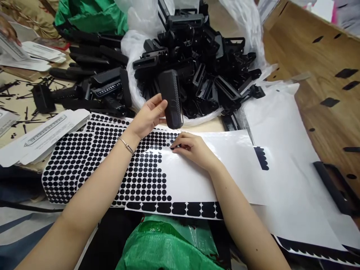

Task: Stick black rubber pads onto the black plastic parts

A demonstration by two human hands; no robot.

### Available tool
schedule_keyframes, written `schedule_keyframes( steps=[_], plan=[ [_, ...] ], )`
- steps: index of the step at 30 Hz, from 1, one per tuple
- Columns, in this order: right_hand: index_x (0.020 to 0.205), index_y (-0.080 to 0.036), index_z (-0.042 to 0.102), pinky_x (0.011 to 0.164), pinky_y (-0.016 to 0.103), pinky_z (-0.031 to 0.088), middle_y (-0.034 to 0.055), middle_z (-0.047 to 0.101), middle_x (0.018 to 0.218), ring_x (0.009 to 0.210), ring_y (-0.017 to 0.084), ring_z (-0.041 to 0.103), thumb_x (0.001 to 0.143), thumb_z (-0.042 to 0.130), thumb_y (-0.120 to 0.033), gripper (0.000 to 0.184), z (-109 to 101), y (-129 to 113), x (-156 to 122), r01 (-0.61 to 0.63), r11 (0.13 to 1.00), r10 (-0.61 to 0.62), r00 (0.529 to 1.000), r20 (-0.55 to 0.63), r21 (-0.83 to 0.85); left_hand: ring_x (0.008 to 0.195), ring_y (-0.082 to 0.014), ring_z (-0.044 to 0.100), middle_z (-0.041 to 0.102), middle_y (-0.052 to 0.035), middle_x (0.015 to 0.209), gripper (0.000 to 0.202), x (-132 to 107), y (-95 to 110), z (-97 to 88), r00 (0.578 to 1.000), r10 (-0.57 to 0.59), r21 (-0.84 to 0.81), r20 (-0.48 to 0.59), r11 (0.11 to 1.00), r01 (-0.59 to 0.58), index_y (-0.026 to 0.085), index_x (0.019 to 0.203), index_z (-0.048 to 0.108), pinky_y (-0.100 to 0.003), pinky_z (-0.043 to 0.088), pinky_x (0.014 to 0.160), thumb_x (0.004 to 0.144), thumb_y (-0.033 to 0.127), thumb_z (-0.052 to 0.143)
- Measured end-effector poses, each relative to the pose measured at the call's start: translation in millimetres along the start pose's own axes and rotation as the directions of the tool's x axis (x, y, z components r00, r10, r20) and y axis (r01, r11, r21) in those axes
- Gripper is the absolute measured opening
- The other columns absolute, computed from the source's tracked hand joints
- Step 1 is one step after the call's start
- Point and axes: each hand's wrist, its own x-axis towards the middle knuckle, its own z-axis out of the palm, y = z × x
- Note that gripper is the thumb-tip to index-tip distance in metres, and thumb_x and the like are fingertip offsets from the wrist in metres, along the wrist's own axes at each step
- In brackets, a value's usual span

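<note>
Your left hand (150,114) grasps the black case (170,99) by its side, thumb in front, holding it upright above the far edge of the dotted sheet (191,176). Your right hand (194,148) pinches a black dot (172,147) between thumb and fingertip, where the rows end and bare backing begins; whether that dot is free of the backing, you cannot tell from here.

To do this well, lift the dot by its rim at a low angle, keep your skin off the sticky middle, and hold the case steady just beyond, so the dot has a short way to go. Working from the ragged end of the rows should spare the neighbours.

Mind the edges: the heap (197,45) in its plastic bag (131,56) crowds the case from behind, and the cards (56,129) overlap the sheet on the left. The sheet's near edge, with a dark strip (171,208), hangs over the green bag (168,243). Your roomiest path is rightward, over the white backing
</note>
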Motion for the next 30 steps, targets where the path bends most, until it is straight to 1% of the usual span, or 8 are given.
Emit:
schedule_keyframes(
  steps=[3, 5, 8, 10, 13, 15, 24, 30],
  plan=[
    [0.075, -0.021, 0.067, 0.073, 0.033, 0.053, 0.0010, 0.062, 0.085, 0.073, 0.014, 0.057, 0.080, 0.067, -0.018, 0.006, -0.8, 2.4, 1.5, -0.051, 0.997, 0.054, 0.998, -0.039, 0.065, 0.090, -0.0199, 0.072, 0.072, -0.0013, 0.089, 0.029, -2.3, -0.9, 1.9, 0.991, -0.044, 0.029, 0.123, 0.999, 0.041, 0.019, 0.104, 0.065, -0.027, 0.060, 0.076, 0.081, 0.036, 0.072],
    [0.075, -0.021, 0.063, 0.068, 0.031, 0.056, 0.0002, 0.059, 0.081, 0.072, 0.014, 0.057, 0.081, 0.066, -0.025, 0.008, -4.1, 9.1, 2.4, -0.101, 0.966, 0.140, 0.978, -0.152, 0.240, 0.089, -0.0212, 0.072, 0.072, -0.0022, 0.087, 0.028, -3.0, -0.2, 3.2, 0.983, -0.066, 0.020, 0.173, 0.998, 0.063, 0.017, 0.102, 0.066, -0.031, 0.060, 0.077, 0.080, 0.033, 0.074],
    [0.083, -0.024, 0.061, 0.064, 0.029, 0.059, -0.0001, 0.058, 0.087, 0.077, 0.014, 0.059, 0.080, 0.067, -0.039, 0.017, -10.9, 20.6, 3.6, -0.084, 0.841, 0.322, 0.872, -0.369, 0.535, 0.092, -0.0247, 0.073, 0.073, -0.0041, 0.089, 0.030, -3.6, 0.6, 5.5, 0.974, -0.100, 0.016, 0.205, 0.995, 0.099, 0.015, 0.102, 0.067, -0.036, 0.061, 0.080, 0.078, 0.032, 0.075],
    [0.084, -0.024, 0.061, 0.074, 0.031, 0.061, 0.0014, 0.059, 0.102, 0.088, 0.014, 0.062, 0.079, 0.069, -0.045, 0.022, -13.3, 23.7, 4.5, -0.032, 0.800, 0.360, 0.825, -0.436, 0.600, 0.093, -0.0268, 0.072, 0.074, -0.0065, 0.091, 0.033, -3.9, -1.5, 7.1, 0.961, -0.138, 0.028, 0.239, 0.990, 0.135, 0.014, 0.101, 0.069, -0.039, 0.062, 0.079, 0.075, 0.032, 0.078],
    [0.082, -0.023, 0.062, 0.093, 0.038, 0.055, 0.0033, 0.055, 0.125, 0.109, 0.019, 0.060, 0.081, 0.066, -0.048, 0.025, -10.7, 20.4, 5.9, 0.024, 0.814, 0.289, 0.851, -0.439, 0.581, 0.092, -0.0284, 0.072, 0.074, -0.0100, 0.095, 0.035, -4.0, -9.4, 9.9, 0.932, -0.208, 0.057, 0.298, 0.978, 0.200, 0.013, 0.099, 0.070, -0.040, 0.063, 0.074, 0.073, 0.033, 0.080],
    [0.080, -0.022, 0.062, 0.098, 0.040, 0.052, 0.0050, 0.055, 0.128, 0.117, 0.022, 0.058, 0.082, 0.066, -0.048, 0.026, -6.7, 16.8, 6.6, 0.034, 0.836, 0.246, 0.869, -0.429, 0.547, 0.091, -0.0280, 0.072, 0.074, -0.0110, 0.095, 0.034, -3.6, -15.8, 11.5, 0.919, -0.243, 0.072, 0.311, 0.970, 0.232, 0.012, 0.098, 0.070, -0.039, 0.063, 0.070, 0.072, 0.032, 0.080],
    [0.082, -0.022, 0.064, 0.102, 0.042, 0.047, 0.0072, 0.058, 0.124, 0.117, 0.023, 0.058, 0.084, 0.064, -0.048, 0.026, -3.5, 14.9, 5.9, 0.005, 0.909, 0.202, 0.870, -0.451, 0.416, 0.091, -0.0242, 0.072, 0.074, -0.0096, 0.095, 0.032, -1.3, -22.7, 11.9, 0.913, -0.258, 0.040, 0.315, 0.965, 0.259, 0.013, 0.094, 0.070, -0.031, 0.064, 0.067, 0.071, 0.032, 0.081],
    [0.081, -0.022, 0.064, 0.105, 0.041, 0.044, 0.0071, 0.059, 0.121, 0.120, 0.023, 0.056, 0.084, 0.065, -0.047, 0.025, -4.2, 11.6, 6.0, 0.016, 0.922, 0.181, 0.864, -0.470, 0.386, 0.094, -0.0261, 0.071, 0.074, -0.0099, 0.098, 0.032, -1.1, -23.5, 12.2, 0.921, -0.241, 0.026, 0.307, 0.969, 0.245, 0.013, 0.094, 0.070, -0.033, 0.064, 0.066, 0.070, 0.030, 0.082]
  ],
)
